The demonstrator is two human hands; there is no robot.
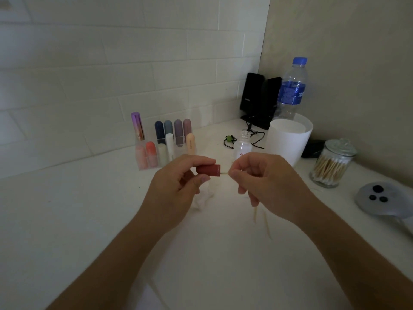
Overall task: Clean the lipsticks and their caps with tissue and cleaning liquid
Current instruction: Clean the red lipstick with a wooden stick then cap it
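My left hand (176, 183) holds a dark red lipstick cap (209, 170) sideways between thumb and fingers, its open end facing right. My right hand (263, 177) pinches a thin wooden cotton swab (224, 173) whose tip goes into the cap's opening. A crumpled white tissue (204, 199) lies on the counter below the hands. Behind the right hand stands a small open clear bottle of liquid (242, 145). A clear organiser (156, 163) at the back holds several pastel lipsticks (169, 142).
A white tub (288, 139) and a blue-capped water bottle (291, 88) stand at the back right with black speakers (259, 97). A glass jar of cotton swabs (333, 164) sits at right, a grey controller (380, 198) beyond it. Loose sticks (266, 222) lie on the white counter.
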